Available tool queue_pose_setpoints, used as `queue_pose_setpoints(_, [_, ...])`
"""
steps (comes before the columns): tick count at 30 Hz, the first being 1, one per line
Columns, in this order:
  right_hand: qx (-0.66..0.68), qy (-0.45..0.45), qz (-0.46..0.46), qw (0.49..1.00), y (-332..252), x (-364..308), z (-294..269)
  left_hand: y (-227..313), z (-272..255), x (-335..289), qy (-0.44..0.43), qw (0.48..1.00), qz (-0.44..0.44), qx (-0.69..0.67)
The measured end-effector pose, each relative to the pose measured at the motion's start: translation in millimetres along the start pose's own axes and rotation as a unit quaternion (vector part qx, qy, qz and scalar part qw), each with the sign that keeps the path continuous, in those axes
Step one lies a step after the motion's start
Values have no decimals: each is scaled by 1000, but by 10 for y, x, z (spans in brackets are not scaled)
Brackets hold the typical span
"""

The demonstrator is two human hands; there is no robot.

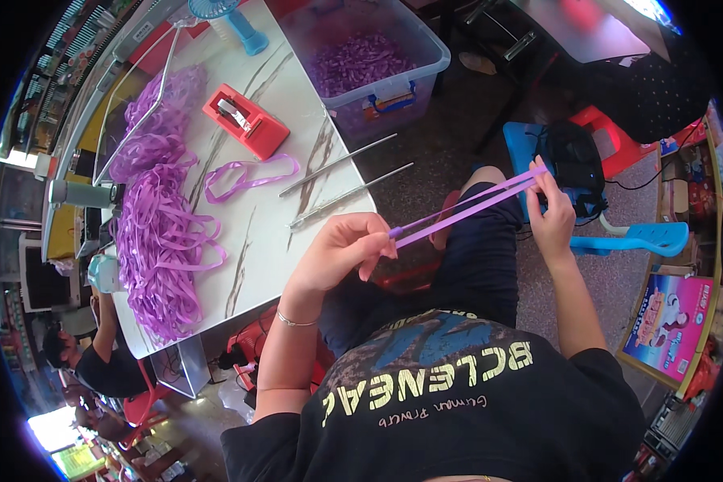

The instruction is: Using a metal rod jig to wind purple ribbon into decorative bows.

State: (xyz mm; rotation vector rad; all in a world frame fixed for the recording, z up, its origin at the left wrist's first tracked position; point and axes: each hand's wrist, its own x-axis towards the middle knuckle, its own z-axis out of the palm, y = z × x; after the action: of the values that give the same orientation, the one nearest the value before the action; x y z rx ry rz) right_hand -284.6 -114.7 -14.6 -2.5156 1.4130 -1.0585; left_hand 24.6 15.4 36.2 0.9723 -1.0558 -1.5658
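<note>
A purple ribbon loop [458,214] is stretched between my two hands above my lap. My left hand [347,247] pinches one end between thumb and fingers, beside the table edge. At the other end, my right hand [550,205] is closed on the loop with the fingertips. On the marble-patterned table [253,265], a large heap of purple ribbon loops [157,273] lies along the left side. One single purple loop [249,177] rests apart from the heap. A red tape dispenser [246,120] stands just beyond it.
Two thin metal rods [337,165] stick out over the table's right edge. Past that edge stands a clear plastic bin [386,104] holding purple ribbon. A small blue fan [237,28] is at the back. To the right is a blue chair [627,239] with a black bag [570,165].
</note>
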Motion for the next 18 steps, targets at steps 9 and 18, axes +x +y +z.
queue_pose_setpoints(9, [135, -14, 45, 990, -48, 110, -22, 100, 41, -35, 4, 993, -10, 118])
queue_pose_setpoints(18, [465, -76, 174, 865, -130, 171, 21, 73, 118, -23, 39, 893, 162, 417])
